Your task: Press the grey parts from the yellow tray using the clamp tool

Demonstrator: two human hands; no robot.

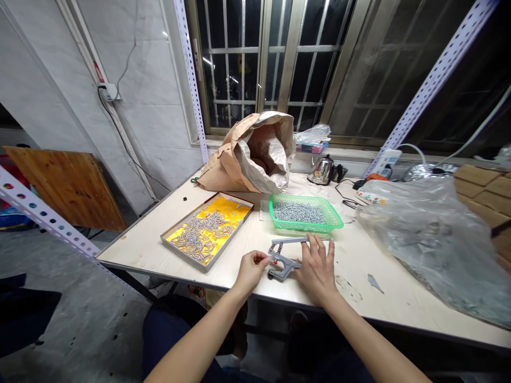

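Note:
Grey snap-fastener pliers [284, 266] with a coil spring and a red part at the jaw lie on the table near its front edge. My right hand [318, 267] is closed over their handles from the right, fingers on the upper lever. At the jaw end, my left hand [253, 270] pinches thumb against fingertips; whatever is between them is too small to make out. Just behind the pliers stands a green plastic basket [307, 230] full of small metal pieces [299, 211]. To the left, a shallow tray [207, 264] with a yellow bottom holds many loose silvery pieces [205, 234].
A large open paper sack [227, 167] lies behind the tray. Further right are a steel kettle [320, 170], a power strip [387, 161] and a big clear plastic bag [435, 239]. Cardboard boxes [485, 197] are stacked at the right edge. A small grey scrap [374, 282] lies right of my hand.

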